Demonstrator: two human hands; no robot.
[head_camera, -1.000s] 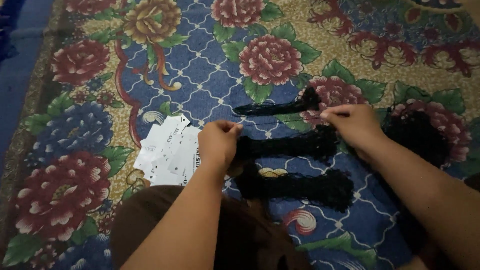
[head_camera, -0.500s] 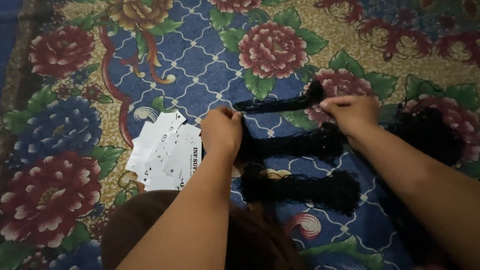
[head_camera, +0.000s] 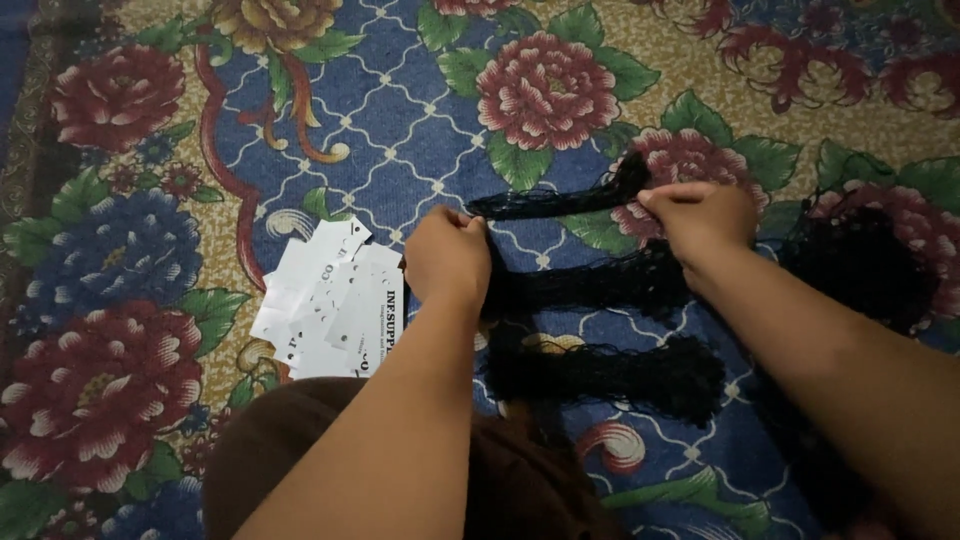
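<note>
— Where are your hands?
— Your left hand (head_camera: 446, 256) and right hand (head_camera: 700, 215) each pinch one end of a black net strip (head_camera: 555, 203), stretched between them over the floral carpet (head_camera: 400, 110).

— What's around?
— Two more black bundles (head_camera: 600, 372) lie just below; white paper tags (head_camera: 330, 305) sit beside your left hand.

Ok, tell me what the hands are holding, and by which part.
Both hold one black mesh strip: left hand pinches its left end, right hand its right end.
</note>
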